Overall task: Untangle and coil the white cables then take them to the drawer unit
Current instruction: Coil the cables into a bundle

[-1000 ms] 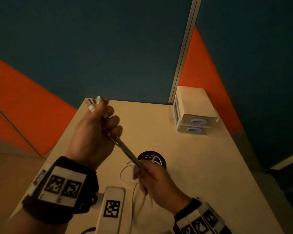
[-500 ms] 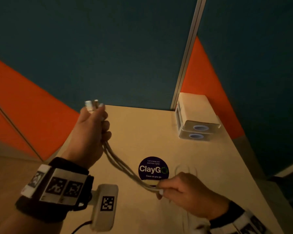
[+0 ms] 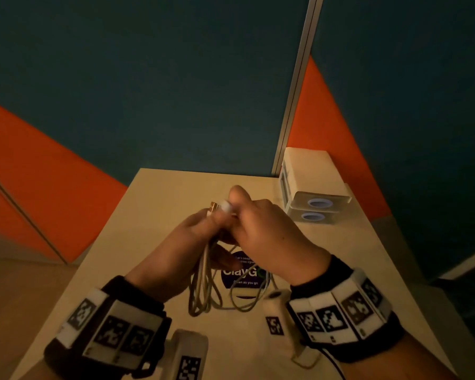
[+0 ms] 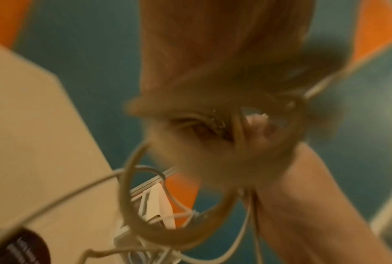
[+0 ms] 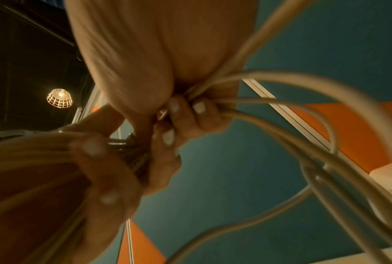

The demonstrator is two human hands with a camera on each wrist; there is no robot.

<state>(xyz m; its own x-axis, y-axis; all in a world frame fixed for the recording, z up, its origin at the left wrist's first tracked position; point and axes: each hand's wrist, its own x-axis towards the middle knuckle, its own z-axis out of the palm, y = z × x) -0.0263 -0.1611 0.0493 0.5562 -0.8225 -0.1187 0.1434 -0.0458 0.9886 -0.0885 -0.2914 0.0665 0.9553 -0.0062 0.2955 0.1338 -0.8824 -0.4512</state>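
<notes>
My two hands meet above the middle of the table (image 3: 154, 204). The left hand (image 3: 187, 242) grips the white cables (image 3: 203, 294) near their plug ends (image 3: 214, 207), which stick up between the hands. The right hand (image 3: 269, 231) pinches the same bundle from the right. Below the hands, the cables hang in several long loops down to the table. In the right wrist view, my fingers (image 5: 190, 114) curl round the cable strands (image 5: 281, 76). The left wrist view is blurred, with a cable loop (image 4: 127, 187) in front. The white drawer unit (image 3: 310, 185) stands at the table's far right corner.
A round purple ClayGo sticker (image 3: 244, 272) lies on the table under the hanging loops. Teal and orange partition walls (image 3: 176, 91) close off the table's far side, with a metal post (image 3: 296, 86) between them. The floor (image 3: 19, 292) drops away on the left.
The right hand has risen from the table's front to meet the left hand, folding the stretched cable run into hanging loops. The left hand has moved right, toward the table's middle.
</notes>
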